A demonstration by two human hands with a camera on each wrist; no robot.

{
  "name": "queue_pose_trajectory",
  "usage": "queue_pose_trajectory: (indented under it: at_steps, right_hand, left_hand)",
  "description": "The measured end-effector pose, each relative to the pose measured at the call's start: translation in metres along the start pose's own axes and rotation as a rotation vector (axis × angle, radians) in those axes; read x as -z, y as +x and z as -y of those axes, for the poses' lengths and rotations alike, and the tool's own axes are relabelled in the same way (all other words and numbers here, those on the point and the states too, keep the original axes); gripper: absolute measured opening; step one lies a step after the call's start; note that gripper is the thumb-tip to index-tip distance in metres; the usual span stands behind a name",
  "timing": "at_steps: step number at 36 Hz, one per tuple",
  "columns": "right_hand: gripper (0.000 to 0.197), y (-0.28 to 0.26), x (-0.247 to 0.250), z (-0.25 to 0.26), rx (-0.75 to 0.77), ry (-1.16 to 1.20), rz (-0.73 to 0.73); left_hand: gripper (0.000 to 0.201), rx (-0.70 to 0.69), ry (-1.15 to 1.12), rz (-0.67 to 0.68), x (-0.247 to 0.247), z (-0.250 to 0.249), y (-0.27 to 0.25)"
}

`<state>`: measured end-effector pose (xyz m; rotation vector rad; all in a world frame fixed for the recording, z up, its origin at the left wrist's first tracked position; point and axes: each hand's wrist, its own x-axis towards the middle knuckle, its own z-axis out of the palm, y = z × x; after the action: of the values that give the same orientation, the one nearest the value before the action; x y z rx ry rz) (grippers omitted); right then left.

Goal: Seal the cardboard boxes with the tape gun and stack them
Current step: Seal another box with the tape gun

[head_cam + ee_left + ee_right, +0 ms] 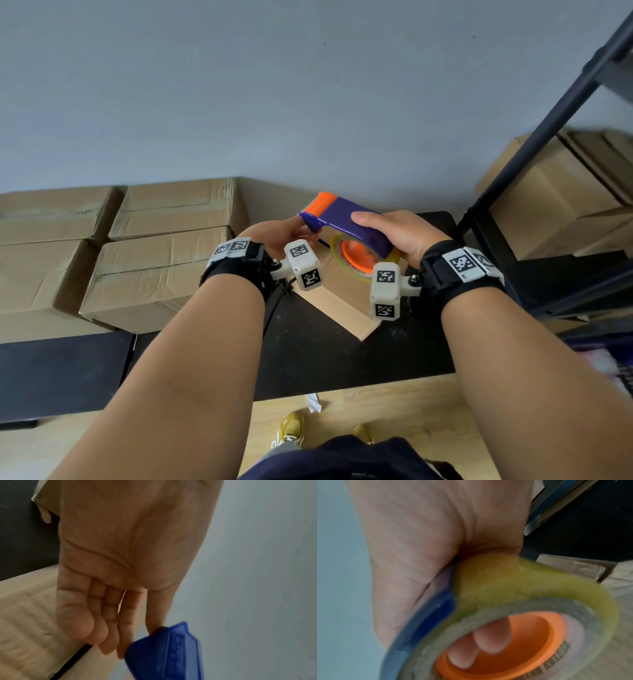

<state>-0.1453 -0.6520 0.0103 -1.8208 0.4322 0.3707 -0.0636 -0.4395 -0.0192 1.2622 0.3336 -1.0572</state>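
At the centre of the head view, the right hand [407, 236] holds the tape gun [346, 222] above a small cardboard box [346, 294], which lies on the black bench [308, 353]. Its grip is clamped on the gun: the thumb lies on the blue body, and in the right wrist view the fingertips [489, 641] show inside the orange core of the tape roll [522, 588]. The left hand [277, 236] has almost straight fingers [109, 615], and their tips touch the blue front end of the gun. Four closed boxes [164, 246] lie at the left of the frame.
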Motion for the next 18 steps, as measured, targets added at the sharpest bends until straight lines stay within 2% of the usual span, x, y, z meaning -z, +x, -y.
queue_pose_trajectory:
  at_steps: [4, 7, 9, 15, 18]
  right_hand:
    - [0.075, -0.0029, 0.0009, 0.0030, 0.004, 0.011, -0.003]
    - [0.051, -0.0040, 0.0003, 0.0059, 0.017, 0.025, -0.013]
    - [0.044, -0.0035, 0.0009, 0.0069, 0.016, 0.031, -0.023]
    - [0.052, -0.0018, -0.0004, 0.0058, 0.017, 0.022, -0.005]
    - [0.066, -0.0009, -0.0029, 0.0037, 0.016, 0.013, 0.004]
  left_hand:
    - [0.025, 0.019, -0.057, 0.057, 0.0081, -0.0016, 0.0014]
    - [0.026, 0.005, -0.084, 0.110, 0.0078, 0.0010, 0.0022]
    - [0.021, 0.001, -0.107, 0.137, 0.0060, 0.0004, 0.0022]
    - [0.015, 0.057, -0.060, 0.101, 0.0067, -0.0039, 0.0054]
    - [0.013, 0.058, -0.047, 0.049, 0.0065, -0.0034, 0.0071]
